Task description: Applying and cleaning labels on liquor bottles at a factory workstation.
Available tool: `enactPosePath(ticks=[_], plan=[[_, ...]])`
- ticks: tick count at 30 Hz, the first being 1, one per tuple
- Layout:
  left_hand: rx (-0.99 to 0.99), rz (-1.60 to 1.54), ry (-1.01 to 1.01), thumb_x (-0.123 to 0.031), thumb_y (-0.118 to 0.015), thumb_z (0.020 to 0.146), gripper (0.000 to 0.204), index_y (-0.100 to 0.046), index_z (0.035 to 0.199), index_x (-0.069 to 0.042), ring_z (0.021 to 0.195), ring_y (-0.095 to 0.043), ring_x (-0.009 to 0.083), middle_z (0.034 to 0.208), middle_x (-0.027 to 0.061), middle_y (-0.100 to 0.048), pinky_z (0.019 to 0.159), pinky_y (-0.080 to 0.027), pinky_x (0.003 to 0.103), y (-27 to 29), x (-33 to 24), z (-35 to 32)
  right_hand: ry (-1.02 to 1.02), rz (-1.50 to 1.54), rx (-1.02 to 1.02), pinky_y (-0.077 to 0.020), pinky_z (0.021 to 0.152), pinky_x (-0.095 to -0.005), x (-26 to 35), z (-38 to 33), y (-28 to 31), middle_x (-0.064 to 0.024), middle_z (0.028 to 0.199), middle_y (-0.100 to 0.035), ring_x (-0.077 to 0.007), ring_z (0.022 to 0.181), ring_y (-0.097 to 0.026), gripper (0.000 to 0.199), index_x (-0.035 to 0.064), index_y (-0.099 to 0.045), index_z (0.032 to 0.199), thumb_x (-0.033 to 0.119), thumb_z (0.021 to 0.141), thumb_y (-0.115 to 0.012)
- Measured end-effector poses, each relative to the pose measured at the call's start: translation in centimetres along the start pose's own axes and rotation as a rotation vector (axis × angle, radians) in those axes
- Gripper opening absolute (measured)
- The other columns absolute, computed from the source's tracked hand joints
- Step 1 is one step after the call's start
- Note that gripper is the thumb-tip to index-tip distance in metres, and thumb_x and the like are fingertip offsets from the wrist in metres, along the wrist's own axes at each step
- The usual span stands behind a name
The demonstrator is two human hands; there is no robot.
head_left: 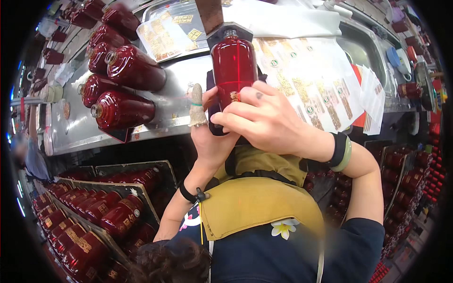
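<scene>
A dark red glass bottle [234, 61] lies in a black holder [210, 78] in front of me, its clear threaded neck pointing away. Thin red light lines cross on its side. My left hand [212, 137] grips the bottle's near end from the left; one finger, in a ribbed beige finger cot [197, 108] with a green band, sticks up. My right hand [264, 113] reaches across the near end with bent fingers. Its fingertips press at a small gold decal [234, 96] on the glass. Part of the decal and the bottle's base are hidden by my fingers.
Several more red bottles [125, 111] lie on the metal table [174, 99] at left. Sheets of gold decals [306, 85] are spread at right, another sheet [165, 35] at the far left. Crates of decorated bottles [108, 207] stand below. A metal post [210, 14] rises behind the holder.
</scene>
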State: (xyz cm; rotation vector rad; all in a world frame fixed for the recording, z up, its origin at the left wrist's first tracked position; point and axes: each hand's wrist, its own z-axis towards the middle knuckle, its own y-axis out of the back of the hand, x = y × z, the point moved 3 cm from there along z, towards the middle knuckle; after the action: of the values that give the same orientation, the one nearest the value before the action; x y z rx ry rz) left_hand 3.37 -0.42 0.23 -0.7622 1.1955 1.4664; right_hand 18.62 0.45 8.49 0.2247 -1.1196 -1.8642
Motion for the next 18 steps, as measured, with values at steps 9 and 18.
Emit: enactPosePath(ticks=[9, 18], plan=[[-0.030, 0.254, -0.072, -0.011, -0.093, 0.066, 0.087, -0.056, 0.142, 0.007, 0.114, -0.071, 0.0305, 0.126, 0.0217, -0.071, 0.099, -0.054, 0.038, -0.2, 1.3, -0.1, 0.160, 0.005, -0.106, -0.0500, 0.081, -0.0364, -1.4, -1.9, -0.7, 0.0023, 0.082, -0.063, -0.0212, 0.080, -0.065, 0.016, 0.0195, -0.064, 0.093, 0.023, 0.078, -0.069], [0.054, 0.282, 0.001, 0.008, -0.086, 0.075, 0.075, -0.052, 0.142, 0.007, 0.120, -0.062, 0.0228, 0.135, 0.0128, -0.062, 0.106, -0.049, 0.036, 1.1, 1.0, -0.3, 0.217, 0.054, -0.189, -0.0500, 0.081, -0.0357, -2.0, -1.3, -2.1, 0.0065, 0.085, -0.069, -0.0162, 0.084, -0.069, 0.013, 0.0198, -0.066, 0.089, 0.022, 0.078, -0.070]])
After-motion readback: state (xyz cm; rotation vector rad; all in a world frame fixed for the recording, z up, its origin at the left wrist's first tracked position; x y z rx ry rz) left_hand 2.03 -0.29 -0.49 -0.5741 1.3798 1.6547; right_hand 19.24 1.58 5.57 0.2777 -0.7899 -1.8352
